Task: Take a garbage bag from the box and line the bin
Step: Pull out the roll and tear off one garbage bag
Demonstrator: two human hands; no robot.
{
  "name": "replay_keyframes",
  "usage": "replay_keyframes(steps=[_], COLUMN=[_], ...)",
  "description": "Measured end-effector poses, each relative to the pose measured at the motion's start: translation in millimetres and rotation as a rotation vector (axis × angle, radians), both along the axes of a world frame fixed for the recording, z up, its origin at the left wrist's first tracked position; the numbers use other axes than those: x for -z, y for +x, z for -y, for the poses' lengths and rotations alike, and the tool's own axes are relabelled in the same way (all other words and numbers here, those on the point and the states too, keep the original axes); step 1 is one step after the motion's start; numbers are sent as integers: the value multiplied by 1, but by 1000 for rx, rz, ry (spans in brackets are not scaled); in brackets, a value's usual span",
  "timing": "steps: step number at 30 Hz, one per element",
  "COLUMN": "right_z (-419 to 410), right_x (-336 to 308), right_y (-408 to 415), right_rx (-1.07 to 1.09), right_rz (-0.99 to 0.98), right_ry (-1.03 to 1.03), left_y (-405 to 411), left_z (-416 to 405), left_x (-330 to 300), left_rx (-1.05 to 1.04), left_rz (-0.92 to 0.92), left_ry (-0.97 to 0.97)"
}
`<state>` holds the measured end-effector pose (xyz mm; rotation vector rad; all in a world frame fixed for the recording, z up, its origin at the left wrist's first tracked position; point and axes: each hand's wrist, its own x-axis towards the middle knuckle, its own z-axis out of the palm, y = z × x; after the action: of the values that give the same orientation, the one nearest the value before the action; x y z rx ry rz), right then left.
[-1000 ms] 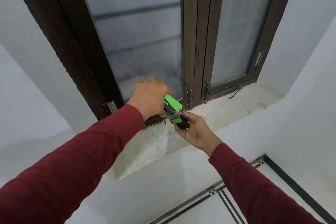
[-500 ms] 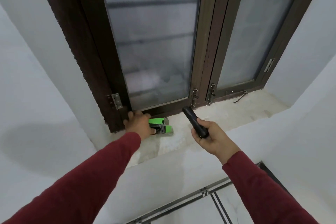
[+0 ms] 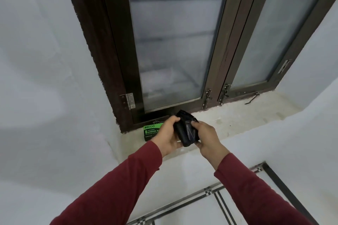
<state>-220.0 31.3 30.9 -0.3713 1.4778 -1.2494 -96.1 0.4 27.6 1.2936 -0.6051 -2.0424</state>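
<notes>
garbage bag roll (image 3: 185, 130), long axis pointing toward window, gripped by left hand (image 3: 167, 136) and right hand (image 3: 207, 136).

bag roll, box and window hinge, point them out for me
bag roll (image 3: 184, 131), head view, on its black plastic between the hands
box (image 3: 151, 130), head view, on its green printed face
hinge (image 3: 130, 100), head view, on its metal plate

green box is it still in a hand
No, the green box lies on the sill while both hands hold the black roll.

Two hands (image 3: 188, 134), one black bag roll (image 3: 185, 129), one green box (image 3: 151, 131), two window panes (image 3: 175, 42).
</notes>
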Motion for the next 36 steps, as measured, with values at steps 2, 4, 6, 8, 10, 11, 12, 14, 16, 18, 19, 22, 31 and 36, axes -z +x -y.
replay_keyframes(steps=[2,4,6,8,10,11,12,14,16,18,19,22,31,36], right_z=[0,0,-2,-8,-9,-7,-5,-3,-3,0,2,8,10,14], right_x=[4,10,17,14,12,10,7,3,-1,-1,0,1,-2,-3], right_y=[-2,-4,-9,-12,-16,-17,-17,-19,-24,-32,-36,-49,-63,-67], right_rx=[42,76,90,45,-22,-55,-89,-222,-398,-457,-452,-426,-295,-298], right_rz=[17,-13,-164,-381,-494,-491,-461,-393,-430,-565,-594,-549,-507,-524], right_ry=[-39,-54,-69,-98,-91,-74,-55,-11,27,8,-5,-28,-75,-37], left_y=[5,10,16,20,23,24,24,24,22,22,21,16,11,5], left_z=[0,0,-3,-6,-5,-5,-5,-3,-2,-1,-1,-2,-1,0], left_x=[2,7,10,12,13,11,7,3,0,-3,-4,-6,-1,-1], left_rx=[-33,-61,-40,-16,-5,-5,-4,7,-4,-20,-25,-49,-14,14], left_rz=[-65,-80,-52,-21,27,40,50,70,79,70,59,25,34,118], left_ry=[51,52,35,22,3,-7,-15,-32,-31,-18,-17,-17,-29,-4])
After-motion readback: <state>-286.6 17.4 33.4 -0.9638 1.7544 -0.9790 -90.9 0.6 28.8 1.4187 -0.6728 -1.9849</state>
